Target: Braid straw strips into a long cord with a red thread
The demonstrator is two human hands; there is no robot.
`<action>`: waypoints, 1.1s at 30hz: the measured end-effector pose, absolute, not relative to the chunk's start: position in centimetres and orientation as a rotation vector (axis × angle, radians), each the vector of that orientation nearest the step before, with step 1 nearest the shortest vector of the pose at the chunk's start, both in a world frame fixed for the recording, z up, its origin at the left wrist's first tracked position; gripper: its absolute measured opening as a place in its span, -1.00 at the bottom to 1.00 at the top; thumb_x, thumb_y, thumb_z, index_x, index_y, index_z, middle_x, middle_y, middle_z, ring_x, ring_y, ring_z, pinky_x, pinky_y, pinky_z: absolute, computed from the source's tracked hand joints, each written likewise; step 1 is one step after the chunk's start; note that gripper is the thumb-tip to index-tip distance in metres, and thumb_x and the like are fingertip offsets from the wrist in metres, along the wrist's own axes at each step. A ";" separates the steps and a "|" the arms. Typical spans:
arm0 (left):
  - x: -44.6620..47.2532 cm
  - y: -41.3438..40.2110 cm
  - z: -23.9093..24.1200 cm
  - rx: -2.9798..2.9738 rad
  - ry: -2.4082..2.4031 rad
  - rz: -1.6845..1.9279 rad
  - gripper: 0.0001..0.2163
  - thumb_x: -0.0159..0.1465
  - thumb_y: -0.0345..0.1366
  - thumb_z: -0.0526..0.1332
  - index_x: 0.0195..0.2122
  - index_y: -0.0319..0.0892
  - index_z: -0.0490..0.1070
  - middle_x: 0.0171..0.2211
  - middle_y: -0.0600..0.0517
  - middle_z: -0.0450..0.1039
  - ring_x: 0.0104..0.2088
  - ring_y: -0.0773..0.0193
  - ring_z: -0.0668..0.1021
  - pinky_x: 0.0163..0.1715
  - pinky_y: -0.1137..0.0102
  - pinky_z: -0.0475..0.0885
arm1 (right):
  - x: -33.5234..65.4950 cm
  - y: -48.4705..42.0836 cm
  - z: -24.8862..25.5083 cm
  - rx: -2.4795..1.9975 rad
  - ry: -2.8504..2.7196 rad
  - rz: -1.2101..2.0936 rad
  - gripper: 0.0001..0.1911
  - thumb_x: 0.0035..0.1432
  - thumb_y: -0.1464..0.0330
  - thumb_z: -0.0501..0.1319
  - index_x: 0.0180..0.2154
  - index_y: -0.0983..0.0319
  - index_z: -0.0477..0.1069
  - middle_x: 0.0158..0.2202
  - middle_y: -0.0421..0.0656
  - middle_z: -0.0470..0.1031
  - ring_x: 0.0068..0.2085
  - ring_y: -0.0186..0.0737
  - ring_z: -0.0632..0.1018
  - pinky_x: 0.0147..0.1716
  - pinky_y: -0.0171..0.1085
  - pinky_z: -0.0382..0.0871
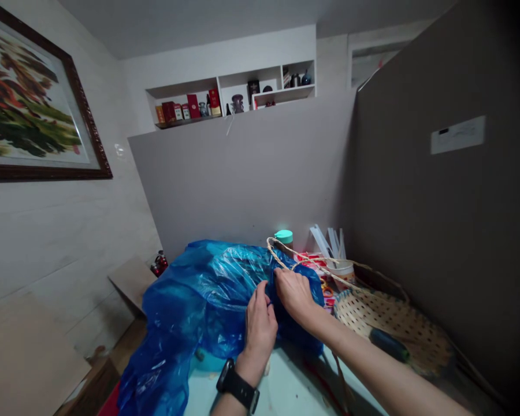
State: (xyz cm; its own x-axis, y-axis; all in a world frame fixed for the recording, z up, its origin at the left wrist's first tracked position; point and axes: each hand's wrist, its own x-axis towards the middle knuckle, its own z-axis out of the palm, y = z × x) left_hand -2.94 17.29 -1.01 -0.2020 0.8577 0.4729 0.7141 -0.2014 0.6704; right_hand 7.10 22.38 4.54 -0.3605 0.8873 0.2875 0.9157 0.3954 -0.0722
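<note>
1. Blue plastic bag [208,289]: spread across the pale tabletop [286,398], left of and under my hands. The film is thin, creased and glossy. I judge it light, limp, somewhat slippery and liable to tear if dragged; I cannot tell the weight of any contents. Best hold: the gathered folds, bunched.
2. My left hand [261,320], black watch [238,386] at the wrist: half open, fingers loosely bent, tips against the bag. I cannot tell whether they pinch it.
3. My right hand [295,293]: nearly closed, fingers curled into the gathered plastic, gripping it.
4. Pale twisted cord [325,271]: loops just above my right knuckles and trails right. I judge it light, flexible and rough enough to grip.
5. Woven basket [359,315]: right, apart from both hands.
</note>
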 end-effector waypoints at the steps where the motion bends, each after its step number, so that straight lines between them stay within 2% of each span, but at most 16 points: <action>1: -2.9 17.3 -1.1 1.877 1.873 1.364 -0.52 0.16 -0.53 0.01 0.14 -0.26 0.20 -0.09 -0.15 0.42 -0.16 0.22 0.49 -0.08 0.35 0.36 | 7.1 22.4 4.5 -1.570 -2.381 -0.168 -0.72 0.26 0.28 0.15 -0.06 0.29 0.37 -0.14 -0.11 0.46 -0.20 -0.24 0.52 -0.23 -0.16 0.46; 8: -3.1 17.4 -1.7 1.888 1.853 1.357 -0.38 0.11 -0.58 0.00 0.24 -0.19 0.11 0.14 -0.13 0.31 0.11 0.17 0.39 0.10 0.33 0.27 | 6.5 22.8 4.1 -1.418 -2.442 -0.343 -0.74 0.24 0.31 0.16 -0.07 0.30 0.38 -0.09 -0.09 0.44 -0.14 -0.21 0.51 -0.20 -0.15 0.45; 12: -3.2 17.5 -1.8 1.906 1.839 1.359 -0.35 0.08 -0.60 -0.02 0.26 -0.24 0.10 0.20 -0.13 0.24 0.17 0.19 0.33 0.15 0.36 0.21 | 6.6 23.0 4.1 -1.339 -2.457 -0.419 -0.78 0.24 0.33 0.16 -0.12 0.30 0.39 -0.13 -0.11 0.45 -0.15 -0.22 0.51 -0.22 -0.17 0.46; 18: -3.3 17.5 -2.1 1.941 1.839 1.343 -0.35 0.10 -0.60 -0.04 0.27 -0.21 0.11 0.17 -0.14 0.28 0.17 0.17 0.33 0.17 0.31 0.21 | 7.1 22.6 3.7 -1.259 -2.430 -0.454 -0.89 0.24 0.42 0.14 -0.21 0.31 0.40 -0.18 -0.13 0.44 -0.11 -0.20 0.47 -0.21 -0.18 0.42; 21: -3.2 17.5 -2.4 1.929 1.861 1.341 -0.34 0.09 -0.61 -0.03 0.26 -0.18 0.13 0.17 -0.11 0.29 0.17 0.17 0.33 0.18 0.30 0.20 | 7.2 22.4 3.5 -1.261 -2.391 -0.406 -0.89 0.22 0.51 0.09 -0.22 0.31 0.37 -0.23 -0.12 0.43 -0.13 -0.19 0.45 -0.34 -0.29 0.36; 25: -3.2 17.4 -2.4 1.928 1.873 1.340 -0.37 0.13 -0.59 -0.03 0.27 -0.15 0.13 0.16 -0.11 0.29 0.15 0.17 0.34 0.16 0.31 0.22 | 7.6 22.2 3.4 -1.234 -2.341 -0.299 -0.83 0.18 0.54 0.04 -0.23 0.23 0.32 -0.27 -0.11 0.44 -0.15 -0.18 0.42 -0.52 -0.37 0.15; 29: -3.3 17.1 -1.9 1.947 1.875 1.270 -0.34 0.15 -0.59 -0.05 0.29 -0.07 0.06 0.04 -0.11 0.37 0.05 0.18 0.41 0.08 0.36 0.26 | 8.2 22.0 3.4 -1.215 -2.291 -0.194 -0.83 0.10 0.55 0.03 -0.32 0.20 0.30 -0.32 -0.14 0.43 -0.21 -0.22 0.42 -0.54 -0.36 0.02; 33: -3.3 17.0 -1.7 1.950 1.905 1.192 -0.33 0.17 -0.57 -0.04 0.32 -0.01 -0.03 -0.07 -0.09 0.38 -0.08 0.19 0.45 -0.02 0.39 0.30 | 9.0 22.0 3.5 -1.219 -2.213 -0.089 -0.88 0.04 0.53 0.04 -0.40 0.21 0.25 -0.39 -0.17 0.38 -0.29 -0.24 0.41 -0.50 -0.36 0.02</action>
